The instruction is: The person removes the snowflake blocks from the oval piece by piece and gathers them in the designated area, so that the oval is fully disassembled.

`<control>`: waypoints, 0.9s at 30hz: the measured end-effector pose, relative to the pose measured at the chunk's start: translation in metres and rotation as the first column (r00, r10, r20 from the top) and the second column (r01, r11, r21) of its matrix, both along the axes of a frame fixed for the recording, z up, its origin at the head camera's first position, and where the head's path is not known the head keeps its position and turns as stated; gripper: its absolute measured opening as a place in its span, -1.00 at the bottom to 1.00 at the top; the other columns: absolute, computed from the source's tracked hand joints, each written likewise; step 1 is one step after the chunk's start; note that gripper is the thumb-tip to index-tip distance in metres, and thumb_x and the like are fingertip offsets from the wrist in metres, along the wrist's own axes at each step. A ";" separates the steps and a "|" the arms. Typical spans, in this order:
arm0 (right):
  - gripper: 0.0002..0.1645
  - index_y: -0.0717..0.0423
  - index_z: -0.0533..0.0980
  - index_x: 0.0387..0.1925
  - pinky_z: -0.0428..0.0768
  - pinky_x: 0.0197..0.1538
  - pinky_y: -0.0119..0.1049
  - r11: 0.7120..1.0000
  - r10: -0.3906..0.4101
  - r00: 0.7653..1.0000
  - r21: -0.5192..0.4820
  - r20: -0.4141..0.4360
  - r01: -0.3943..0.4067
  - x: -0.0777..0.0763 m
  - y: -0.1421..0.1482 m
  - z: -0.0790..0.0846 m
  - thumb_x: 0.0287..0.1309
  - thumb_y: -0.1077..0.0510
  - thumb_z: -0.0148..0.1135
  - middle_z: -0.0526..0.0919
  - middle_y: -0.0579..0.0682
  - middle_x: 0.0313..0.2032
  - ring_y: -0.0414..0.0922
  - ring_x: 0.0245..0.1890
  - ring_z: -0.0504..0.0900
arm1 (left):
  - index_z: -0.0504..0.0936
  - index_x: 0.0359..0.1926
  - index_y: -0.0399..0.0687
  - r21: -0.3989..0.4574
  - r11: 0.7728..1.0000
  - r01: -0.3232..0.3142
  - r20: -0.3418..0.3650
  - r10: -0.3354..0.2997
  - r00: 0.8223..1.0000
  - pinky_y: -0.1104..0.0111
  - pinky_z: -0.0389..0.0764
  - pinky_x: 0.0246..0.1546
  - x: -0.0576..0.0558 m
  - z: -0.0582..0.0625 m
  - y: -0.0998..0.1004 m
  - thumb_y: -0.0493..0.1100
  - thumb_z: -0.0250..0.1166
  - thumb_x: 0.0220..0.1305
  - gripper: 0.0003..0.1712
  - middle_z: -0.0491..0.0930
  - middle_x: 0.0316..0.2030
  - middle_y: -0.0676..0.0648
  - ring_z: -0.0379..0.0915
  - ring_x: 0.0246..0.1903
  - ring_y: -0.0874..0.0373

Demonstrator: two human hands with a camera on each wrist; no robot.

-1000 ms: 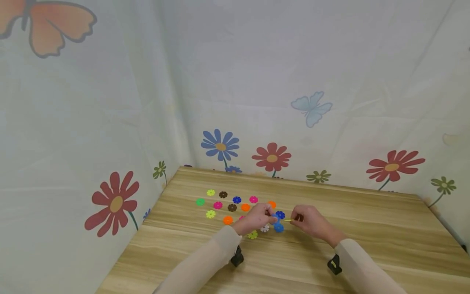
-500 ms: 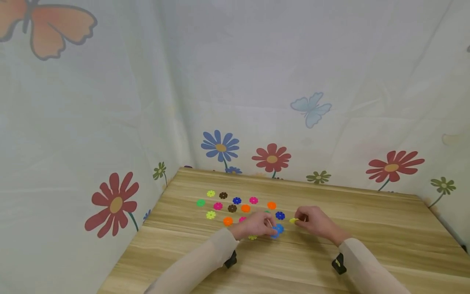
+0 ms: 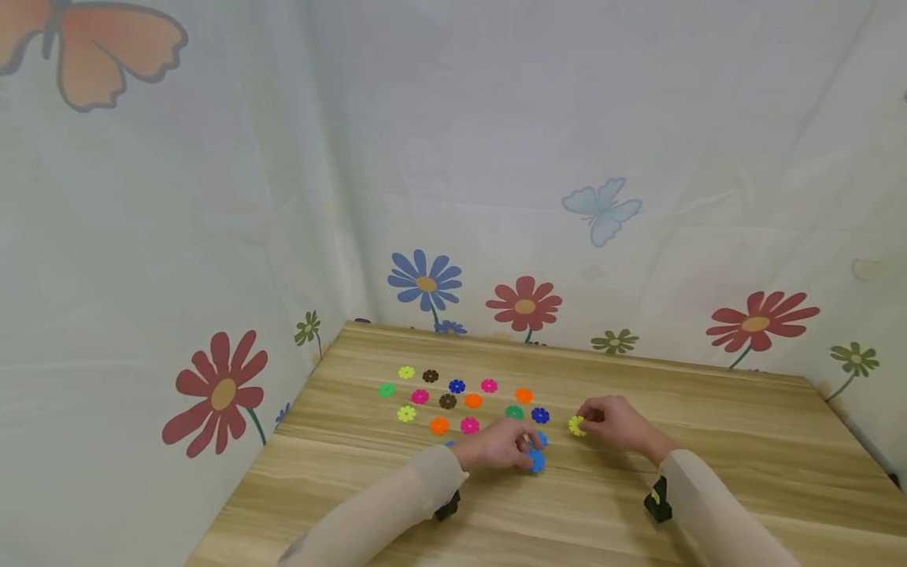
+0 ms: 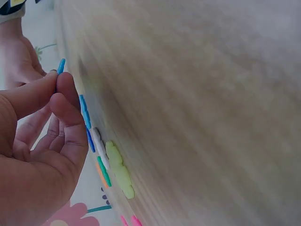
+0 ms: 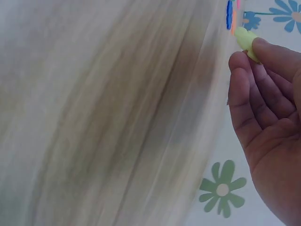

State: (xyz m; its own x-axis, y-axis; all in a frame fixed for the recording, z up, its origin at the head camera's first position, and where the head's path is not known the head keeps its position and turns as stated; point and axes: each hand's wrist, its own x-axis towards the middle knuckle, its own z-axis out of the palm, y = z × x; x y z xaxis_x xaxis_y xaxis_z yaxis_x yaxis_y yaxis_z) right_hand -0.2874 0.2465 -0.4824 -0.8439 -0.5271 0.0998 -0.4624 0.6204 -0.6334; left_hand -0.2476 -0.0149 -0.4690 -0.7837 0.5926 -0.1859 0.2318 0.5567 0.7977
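My left hand [image 3: 498, 445] pinches a light blue flower-shaped plastic disc [image 3: 536, 462] between thumb and index finger. In the left wrist view that blue disc [image 4: 61, 66] is seen edge-on, raised above the wooden surface. A second light blue disc [image 3: 542, 439] lies right behind it, partly covered by the fingers. To the right, my right hand [image 3: 618, 425] pinches a yellow-green flower disc [image 3: 576, 426], turned with its face towards the head camera. The right wrist view shows this yellow-green disc [image 5: 245, 41] at the tips of thumb and index finger.
Several flower discs lie spread left of and behind my left hand, among them a dark blue disc [image 3: 541, 415], a green disc [image 3: 514, 413] and an orange disc [image 3: 439, 426]. The wooden table [image 3: 708, 441] ends at a printed fabric backdrop [image 3: 468, 157].
My left hand has moved slightly towards me with the light blue disc, uncovering the green disc. The right hand has shifted a little right, and its yellow-green disc has turned from edge-on to face-on.
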 end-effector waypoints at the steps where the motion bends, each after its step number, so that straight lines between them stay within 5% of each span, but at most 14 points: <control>1: -0.90 0.17 0.59 -0.29 0.55 -0.40 -0.36 1.000 0.003 1.000 -0.012 0.022 -0.003 -0.001 0.001 -0.001 0.13 0.25 0.28 0.61 -0.15 -0.46 -0.26 -0.47 0.55 | 0.63 -0.24 -0.07 -0.009 1.000 0.006 -0.005 -0.006 1.000 0.47 0.41 -0.49 0.000 0.000 0.001 -0.35 0.38 0.09 -0.80 0.51 -0.48 0.07 0.36 -0.49 0.27; 13: -0.78 0.29 0.56 -0.16 0.56 -0.44 -0.31 0.998 -0.004 0.991 -0.066 0.133 0.013 -0.015 0.006 -0.011 0.10 0.35 0.26 0.62 -0.02 -0.46 -0.14 -0.49 0.58 | 0.67 -0.17 -0.09 -0.099 0.993 0.056 -0.059 -0.062 0.996 0.50 0.50 -0.38 -0.002 -0.004 0.004 -0.39 0.44 -0.02 -0.67 0.57 -0.44 0.07 0.44 -0.42 0.33; 27: -0.63 0.25 0.59 -0.11 0.53 -0.25 -0.30 1.000 -0.016 0.995 0.028 0.102 0.013 -0.014 0.009 -0.006 -0.04 0.30 0.39 0.61 -0.05 -0.33 -0.14 -0.32 0.54 | 0.68 -0.16 -0.10 -0.213 0.974 0.083 -0.187 -0.124 0.975 0.55 0.47 -0.33 -0.002 -0.007 0.013 -0.30 0.47 -0.01 -0.69 0.56 -0.43 0.09 0.42 -0.41 0.37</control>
